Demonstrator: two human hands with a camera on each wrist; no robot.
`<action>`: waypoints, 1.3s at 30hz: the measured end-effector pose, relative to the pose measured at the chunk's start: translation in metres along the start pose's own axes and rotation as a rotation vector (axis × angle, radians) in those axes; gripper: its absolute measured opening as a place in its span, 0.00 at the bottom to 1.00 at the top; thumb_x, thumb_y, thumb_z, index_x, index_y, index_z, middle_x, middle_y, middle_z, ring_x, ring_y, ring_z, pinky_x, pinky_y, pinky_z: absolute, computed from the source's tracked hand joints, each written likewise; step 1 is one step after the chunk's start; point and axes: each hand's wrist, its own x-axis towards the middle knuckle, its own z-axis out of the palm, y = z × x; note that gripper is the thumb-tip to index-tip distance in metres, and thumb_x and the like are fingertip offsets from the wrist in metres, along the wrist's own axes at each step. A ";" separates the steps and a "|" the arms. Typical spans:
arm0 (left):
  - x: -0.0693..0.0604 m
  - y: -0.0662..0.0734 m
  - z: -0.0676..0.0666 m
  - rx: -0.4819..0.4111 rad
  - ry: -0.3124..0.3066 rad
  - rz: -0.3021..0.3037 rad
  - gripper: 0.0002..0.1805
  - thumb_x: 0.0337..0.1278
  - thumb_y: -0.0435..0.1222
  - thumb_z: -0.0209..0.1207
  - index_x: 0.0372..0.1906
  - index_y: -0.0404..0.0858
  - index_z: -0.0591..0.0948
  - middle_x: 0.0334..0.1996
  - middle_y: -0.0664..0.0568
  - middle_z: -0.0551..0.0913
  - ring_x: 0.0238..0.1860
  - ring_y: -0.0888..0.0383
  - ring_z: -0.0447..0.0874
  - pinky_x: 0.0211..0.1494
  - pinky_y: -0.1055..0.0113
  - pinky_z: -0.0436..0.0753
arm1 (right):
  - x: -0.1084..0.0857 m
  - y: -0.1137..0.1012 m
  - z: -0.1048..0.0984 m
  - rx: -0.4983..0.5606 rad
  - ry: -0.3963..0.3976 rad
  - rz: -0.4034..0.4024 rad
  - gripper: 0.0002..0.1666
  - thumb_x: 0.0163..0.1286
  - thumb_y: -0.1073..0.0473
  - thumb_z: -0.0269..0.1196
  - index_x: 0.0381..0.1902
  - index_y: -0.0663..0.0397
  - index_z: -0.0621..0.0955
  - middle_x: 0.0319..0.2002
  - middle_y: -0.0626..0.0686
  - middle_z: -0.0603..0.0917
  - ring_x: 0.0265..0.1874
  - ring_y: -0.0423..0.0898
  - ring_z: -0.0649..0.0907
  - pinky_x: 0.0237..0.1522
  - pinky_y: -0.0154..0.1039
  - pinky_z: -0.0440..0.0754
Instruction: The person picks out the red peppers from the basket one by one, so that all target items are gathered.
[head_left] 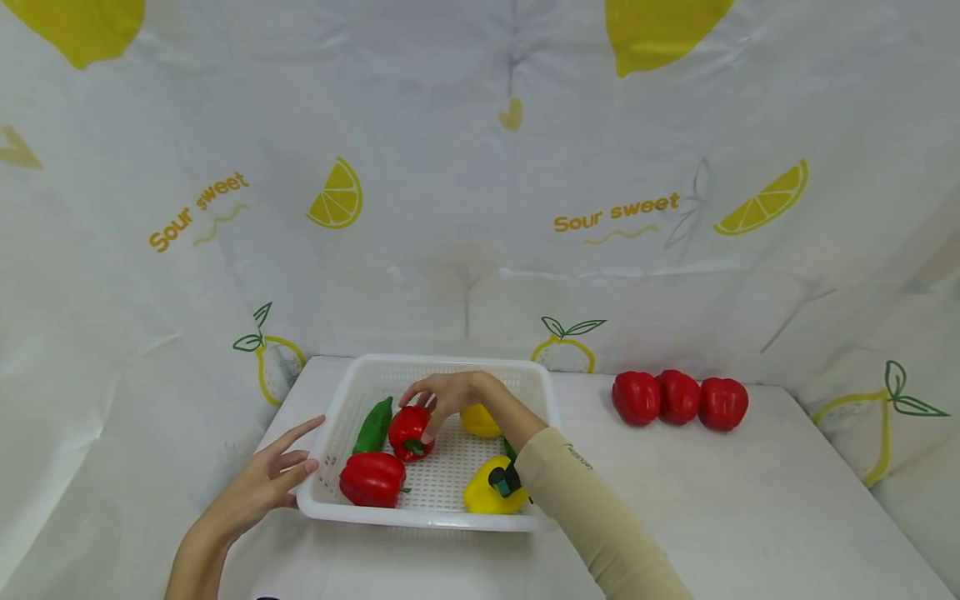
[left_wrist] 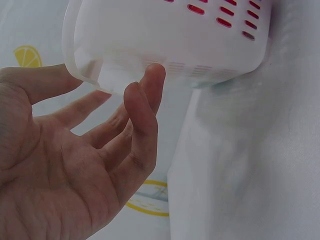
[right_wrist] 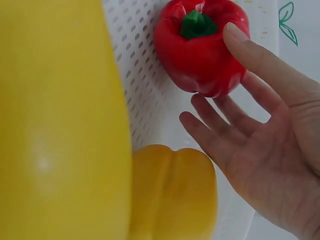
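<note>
The person's right hand (head_left: 442,396) reaches into a white perforated basket (head_left: 420,518) on the bench (head_left: 660,500), its grip grasping a red bell pepper (head_left: 405,427) between thumb and fingers, the green stem facing the wearer. This pepper is in the basket's left half, just right of a long green pepper (head_left: 373,427); whether it touches the basket floor cannot be told. The left hand (head_left: 258,483) is at the basket's left rim, its grip released, fingers spread; contact with the rim is unclear. In the near left corner lies a second red bell pepper (head_left: 372,480); on the right side, a near yellow bell pepper (head_left: 480,490) and a far yellow bell pepper (head_left: 478,422), partly hidden by the right forearm. Well to the right of the basket, three red bell peppers (head_left: 678,398) stand in a row before a lemon-printed cloth (head_left: 465,167).
</note>
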 end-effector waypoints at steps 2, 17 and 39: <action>0.000 0.000 0.000 -0.006 -0.003 0.001 0.42 0.77 0.44 0.61 0.88 0.47 0.58 0.74 0.26 0.74 0.60 0.46 0.88 0.47 0.54 0.96 | 0.000 0.000 0.001 -0.016 -0.005 0.004 0.41 0.66 0.57 0.78 0.75 0.43 0.76 0.76 0.57 0.76 0.72 0.53 0.77 0.76 0.56 0.80; -0.001 0.002 0.001 0.013 0.014 -0.009 0.42 0.76 0.46 0.61 0.88 0.47 0.58 0.75 0.25 0.73 0.62 0.45 0.88 0.47 0.54 0.96 | -0.007 -0.001 -0.002 -0.088 -0.013 -0.070 0.41 0.63 0.60 0.78 0.73 0.43 0.78 0.70 0.55 0.81 0.66 0.51 0.81 0.65 0.47 0.88; 0.000 0.002 0.001 0.015 0.013 0.004 0.42 0.77 0.45 0.61 0.88 0.46 0.58 0.73 0.26 0.75 0.61 0.46 0.88 0.47 0.54 0.96 | -0.081 -0.018 -0.058 0.094 0.171 -0.356 0.41 0.66 0.59 0.71 0.77 0.51 0.74 0.72 0.58 0.80 0.63 0.55 0.85 0.64 0.48 0.90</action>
